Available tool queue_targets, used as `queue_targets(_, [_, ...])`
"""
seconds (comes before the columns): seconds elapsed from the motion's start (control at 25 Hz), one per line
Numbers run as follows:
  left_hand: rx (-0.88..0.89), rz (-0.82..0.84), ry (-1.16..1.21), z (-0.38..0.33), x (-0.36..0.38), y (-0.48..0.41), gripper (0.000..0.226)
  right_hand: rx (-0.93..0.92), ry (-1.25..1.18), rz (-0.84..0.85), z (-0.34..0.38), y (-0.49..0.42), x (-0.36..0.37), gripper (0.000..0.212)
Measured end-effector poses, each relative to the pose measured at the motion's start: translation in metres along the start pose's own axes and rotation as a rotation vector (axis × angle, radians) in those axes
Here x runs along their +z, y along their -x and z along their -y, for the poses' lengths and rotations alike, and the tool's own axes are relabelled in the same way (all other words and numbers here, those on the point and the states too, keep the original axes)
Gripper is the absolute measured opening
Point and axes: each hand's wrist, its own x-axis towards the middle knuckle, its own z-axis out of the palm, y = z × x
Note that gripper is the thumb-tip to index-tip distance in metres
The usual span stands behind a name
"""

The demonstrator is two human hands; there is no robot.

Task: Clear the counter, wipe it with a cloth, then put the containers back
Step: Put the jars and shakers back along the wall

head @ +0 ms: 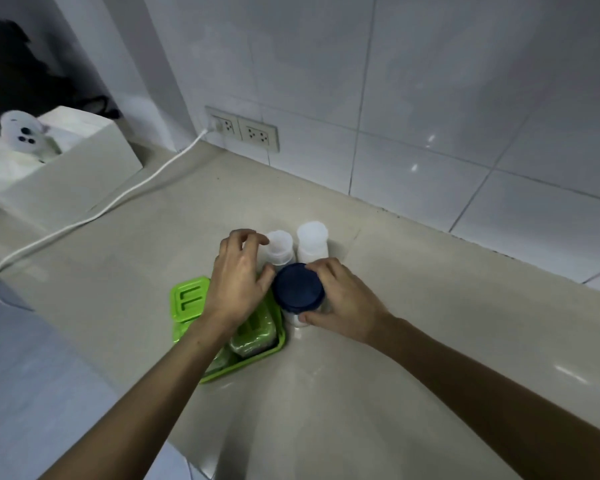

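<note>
A clear jar with a dark blue lid stands on the beige counter. My right hand is wrapped around its side, thumb low at the front. Behind it stand two white translucent lidded containers, one on the left and one on the right. My left hand hovers with fingers spread, its fingertips at the left white container and its thumb near the blue lid. Under my left wrist lies a green lidded box on a green tray, partly hidden.
A white cable runs across the counter from a double wall socket. At the far left stands a beige box with a small white device on it. White wall tiles rise behind the counter. The counter's front edge drops off at lower left.
</note>
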Motion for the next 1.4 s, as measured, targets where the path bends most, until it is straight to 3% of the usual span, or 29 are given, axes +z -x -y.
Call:
queue_targets(0.24, [0.021,0.148,0.108,0.005,0.009,-0.021,0.062,0.048,-0.038,-0.006,0.005,-0.013,0.011,0.088])
queue_targets(0.44, [0.102,0.284,0.101,0.009,0.020,-0.035,0.062,0.047,-0.042,-0.033,0.002,-0.005,0.009,0.083])
queue_targets(0.64, [0.089,0.216,0.124,0.006,0.026,-0.039,0.048,0.074,-0.049,-0.034,-0.005,0.000,0.002,0.083])
queue_targets(1.0, [0.163,0.149,0.129,-0.001,0.011,-0.013,0.045,0.120,-0.085,-0.124,-0.023,0.028,-0.019,0.083])
queue_targets(1.12, [0.249,0.144,0.171,-0.017,0.001,-0.008,0.046,0.193,-0.099,-0.183,-0.053,0.062,-0.042,0.083])
queue_targets(1.4, [0.505,0.370,0.300,-0.126,0.029,-0.012,0.045,0.484,-0.066,-0.347,-0.144,0.172,-0.092,0.081])
